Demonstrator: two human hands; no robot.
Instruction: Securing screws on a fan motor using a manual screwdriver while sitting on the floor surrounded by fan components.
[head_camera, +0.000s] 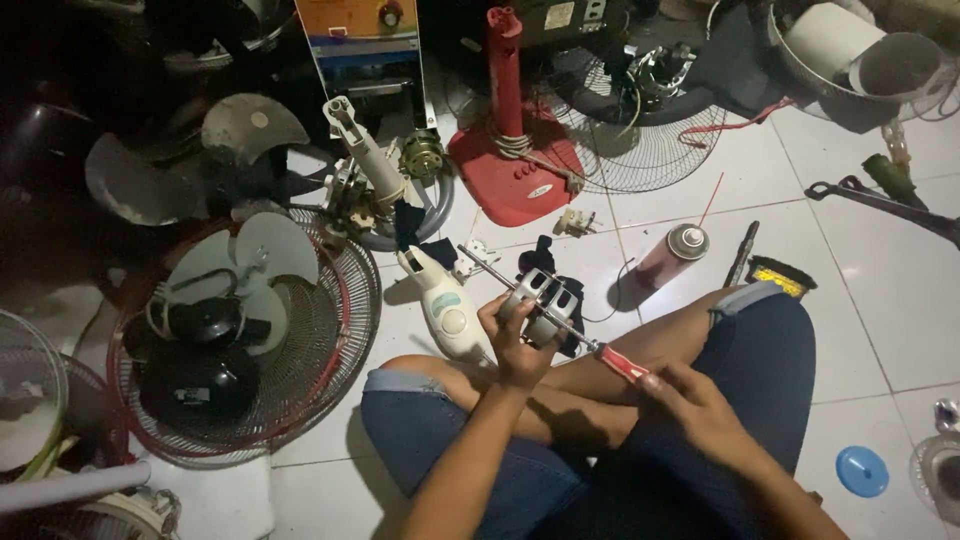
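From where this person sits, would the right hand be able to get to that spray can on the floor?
Probably yes. The spray can stands on bare tile just beyond the knee, with nothing between. But the right hand is holding a red-handled screwdriver, so it would need freeing first.

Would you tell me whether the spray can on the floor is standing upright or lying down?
Upright: the spray can stands on the tiled floor, its round top facing up, straw pointing upward.

One camera only, worn on the head. It looks steeply down and slightly forward over the person's crossed legs onto a white tiled floor (880, 300). The left hand (515, 345) and right hand (690, 400) sit close, low of centre. Beyond the hands, the view reaches a red fan base (510, 170) near the top edge.
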